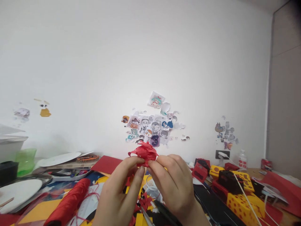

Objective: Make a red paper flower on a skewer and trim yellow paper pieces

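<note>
Both hands meet in the middle of the head view, raised over the cluttered table. A red crumpled, petal-like piece [145, 151] stands up from between their fingertips. My left hand [121, 186] pinches its lower left edge between thumb and fingers. On the right side, my right hand [172, 182] grips its base with the fingers bent. Below the hands lie red and yellow scraps and the metal blades of scissors [147, 216]. The dark thing under my right hand is partly hidden.
A red roll [69, 202] lies at the left, near a white plate [20, 193] and a green container [26, 161]. To the right are yellow spotted boxes [245, 204], red and black boxes, a white cable and a bottle [242, 159]. Cut-out drawings [155, 127] cover part of the wall.
</note>
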A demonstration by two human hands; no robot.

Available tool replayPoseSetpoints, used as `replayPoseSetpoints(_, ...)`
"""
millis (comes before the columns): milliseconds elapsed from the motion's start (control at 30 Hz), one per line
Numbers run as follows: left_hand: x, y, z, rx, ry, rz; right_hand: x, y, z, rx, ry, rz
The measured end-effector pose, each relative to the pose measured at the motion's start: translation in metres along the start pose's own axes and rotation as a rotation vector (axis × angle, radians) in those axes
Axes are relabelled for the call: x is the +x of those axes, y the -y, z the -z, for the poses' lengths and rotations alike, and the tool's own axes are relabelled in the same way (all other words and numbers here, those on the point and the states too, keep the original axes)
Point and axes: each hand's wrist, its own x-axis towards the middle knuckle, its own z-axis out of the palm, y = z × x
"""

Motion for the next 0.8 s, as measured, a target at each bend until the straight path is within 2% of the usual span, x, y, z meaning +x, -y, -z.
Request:
replayPoseSetpoints(100, -0.0020, -0.0007, -0.0025, -0.090, 0.051, 0.059, -0.0003, 0.0002, 0.0009, -0.009, -0.016, -0.004)
replayPoseSetpoints(200, -0.0037, -0.0004, -0.0027, -0.112, 0.101, 0.059, -0.0008, 0.0008, 0.0016, -0.014, -0.030, 0.006)
replayPoseSetpoints(500, -0.0007, -0.0008, 0.0007, -0.014, 0.079, -0.039, 0.0064, 0.0021, 0.0079, -0.086, -0.058, 0.086)
replayPoseSetpoints(800, -0.0012, 0.0029, 0.0002, -0.005, 0.052, -0.070, 0.0043, 0.0034, 0.0055, -0.093, -0.107, 0.040)
